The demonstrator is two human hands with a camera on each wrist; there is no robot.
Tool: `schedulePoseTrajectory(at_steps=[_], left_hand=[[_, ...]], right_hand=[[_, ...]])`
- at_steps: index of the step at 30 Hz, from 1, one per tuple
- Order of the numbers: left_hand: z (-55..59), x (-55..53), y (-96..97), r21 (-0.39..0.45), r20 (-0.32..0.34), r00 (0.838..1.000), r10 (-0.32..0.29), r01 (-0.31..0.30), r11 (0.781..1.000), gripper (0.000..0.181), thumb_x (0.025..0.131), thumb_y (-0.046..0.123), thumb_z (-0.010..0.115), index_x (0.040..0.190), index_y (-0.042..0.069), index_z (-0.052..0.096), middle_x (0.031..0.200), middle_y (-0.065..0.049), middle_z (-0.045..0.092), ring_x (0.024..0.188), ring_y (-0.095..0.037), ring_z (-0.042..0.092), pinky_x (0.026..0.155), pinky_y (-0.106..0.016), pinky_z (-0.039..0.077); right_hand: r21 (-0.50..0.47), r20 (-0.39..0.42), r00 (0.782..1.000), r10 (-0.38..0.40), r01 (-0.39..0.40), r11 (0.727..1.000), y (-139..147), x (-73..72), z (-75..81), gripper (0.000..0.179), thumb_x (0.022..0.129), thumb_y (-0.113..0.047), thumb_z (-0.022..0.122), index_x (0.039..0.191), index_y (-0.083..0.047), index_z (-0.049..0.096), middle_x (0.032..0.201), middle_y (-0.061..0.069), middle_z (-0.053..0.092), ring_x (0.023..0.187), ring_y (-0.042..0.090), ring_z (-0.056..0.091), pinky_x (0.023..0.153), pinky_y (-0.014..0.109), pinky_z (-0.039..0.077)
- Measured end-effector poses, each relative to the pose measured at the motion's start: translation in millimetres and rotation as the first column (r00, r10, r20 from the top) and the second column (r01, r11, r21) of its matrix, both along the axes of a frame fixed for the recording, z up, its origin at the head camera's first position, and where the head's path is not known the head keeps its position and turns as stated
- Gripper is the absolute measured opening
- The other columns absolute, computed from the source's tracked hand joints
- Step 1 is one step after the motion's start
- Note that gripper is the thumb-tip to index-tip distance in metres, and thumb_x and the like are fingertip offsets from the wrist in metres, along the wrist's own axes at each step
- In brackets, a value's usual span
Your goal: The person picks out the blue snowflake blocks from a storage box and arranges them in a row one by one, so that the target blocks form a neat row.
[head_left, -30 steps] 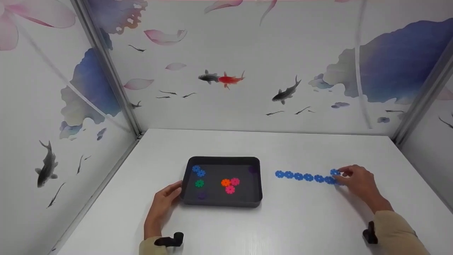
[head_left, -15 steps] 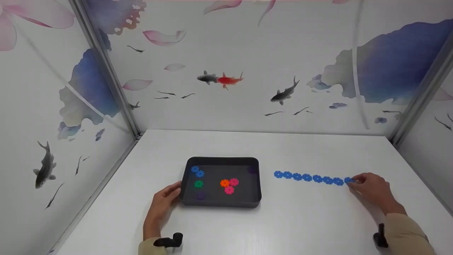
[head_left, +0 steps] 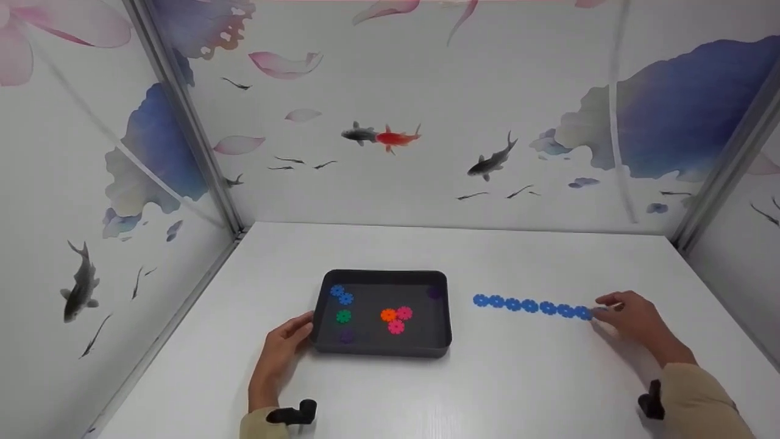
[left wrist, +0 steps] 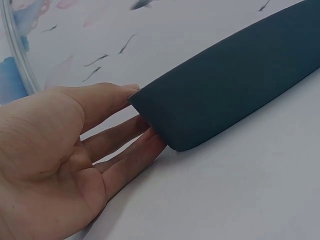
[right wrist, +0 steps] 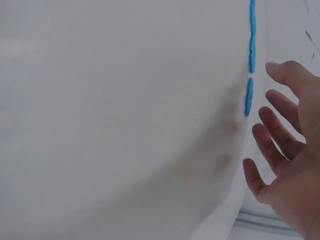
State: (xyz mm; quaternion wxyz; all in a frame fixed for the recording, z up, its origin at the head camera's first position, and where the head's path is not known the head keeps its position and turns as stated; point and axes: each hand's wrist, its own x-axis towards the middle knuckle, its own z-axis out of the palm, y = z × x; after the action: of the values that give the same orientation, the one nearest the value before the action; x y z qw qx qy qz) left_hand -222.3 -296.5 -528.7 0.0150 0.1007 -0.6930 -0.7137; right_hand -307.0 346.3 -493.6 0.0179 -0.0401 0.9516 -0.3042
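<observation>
A left hand [head_left: 279, 347] rests relaxed fingers against a dark grey, rectangular tray [head_left: 381, 351], multicoloured flower-shaped discs [head_left: 396, 327] lying beyond its fingertips — while the right hand [head_left: 637, 320], fingers spread, hovers by a row of blue flower-shaped discs [head_left: 531, 305] near its thumb.

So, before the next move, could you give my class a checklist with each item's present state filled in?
1. Tray steadied: ok; the left hand touches its left edge.
2. Right hand free: ok; its fingers hold nothing.
3. Blue row all one colour: ok; every visible piece in it is blue.
4. Row closed up: not ok; the right wrist view shows a gap before the end piece.
5. More blue available: ok; two blue pieces lie near the tray's far left corner.
6. Row pieces interlocked: cannot tell; the joins are too small.
</observation>
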Motion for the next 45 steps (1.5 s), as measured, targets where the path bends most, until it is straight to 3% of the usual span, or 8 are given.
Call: schedulePoseTrajectory(at_steps=[9, 21, 30, 38, 45], left_hand=[[0.4, 0.8, -1.4, 0.02, -0.013, 1.0, -0.013, 0.013, 1.0, 0.044, 0.1, 0.019, 0.062, 0.142, 0.008, 0.056, 0.152, -0.015, 0.049, 0.144, -0.031, 0.045, 0.119, -0.043, 0.039], [-0.5, 1.8, -0.4, -0.037, -0.008, 1.0, -0.012, 0.011, 0.999, 0.043, 0.101, 0.021, 0.06, 0.142, 0.01, 0.057, 0.151, -0.014, 0.051, 0.142, -0.03, 0.048, 0.118, -0.042, 0.04], [3.4, 2.6, -1.1, -0.032, -0.006, 1.0, -0.026, 0.026, 0.999, 0.044, 0.101, 0.024, 0.061, 0.143, 0.01, 0.056, 0.153, -0.014, 0.049, 0.144, -0.031, 0.045, 0.119, -0.043, 0.038], [3.4, 3.4, -3.1, -0.018, -0.01, 0.999, -0.032, 0.031, 0.999, 0.044, 0.1, 0.024, 0.062, 0.142, 0.01, 0.057, 0.152, -0.014, 0.05, 0.143, -0.031, 0.047, 0.119, -0.045, 0.038], [-1.5, 0.1, -1.6, 0.006, -0.01, 0.999, -0.031, 0.031, 1.0, 0.043, 0.099, 0.021, 0.063, 0.141, 0.009, 0.058, 0.15, -0.014, 0.052, 0.142, -0.03, 0.048, 0.118, -0.043, 0.04]], right_hand=[[-0.077, -0.115, 0.99, 0.084, -0.093, 0.993, -89, -20.3, 34.9, 0.058, 0.095, -0.046, 0.066, 0.133, -0.003, 0.06, 0.139, 0.026, 0.054, 0.126, 0.047, 0.053, 0.098, 0.058, 0.054], [-0.168, -0.194, 0.958, 0.209, -0.243, 0.955, -209, -33.6, 54.0, 0.046, 0.094, -0.036, 0.07, 0.129, -0.006, 0.065, 0.132, 0.018, 0.061, 0.123, 0.041, 0.057, 0.1, 0.056, 0.053], [-0.218, -0.153, 0.937, 0.315, -0.343, 0.914, -280, -36.0, 59.6, 0.047, 0.089, -0.036, 0.075, 0.128, -0.01, 0.067, 0.131, 0.013, 0.063, 0.126, 0.038, 0.057, 0.101, 0.052, 0.054], [-0.147, -0.151, 0.906, 0.396, -0.417, 0.897, -323, -42.8, 62.4, 0.048, 0.089, -0.033, 0.076, 0.128, -0.008, 0.066, 0.127, 0.016, 0.065, 0.122, 0.036, 0.059, 0.103, 0.05, 0.053], [-0.167, -0.093, 0.913, 0.397, -0.407, 0.898, -349, -47.8, 57.0, 0.047, 0.092, -0.027, 0.074, 0.132, -0.006, 0.063, 0.128, 0.017, 0.065, 0.12, 0.035, 0.06, 0.102, 0.047, 0.054]])
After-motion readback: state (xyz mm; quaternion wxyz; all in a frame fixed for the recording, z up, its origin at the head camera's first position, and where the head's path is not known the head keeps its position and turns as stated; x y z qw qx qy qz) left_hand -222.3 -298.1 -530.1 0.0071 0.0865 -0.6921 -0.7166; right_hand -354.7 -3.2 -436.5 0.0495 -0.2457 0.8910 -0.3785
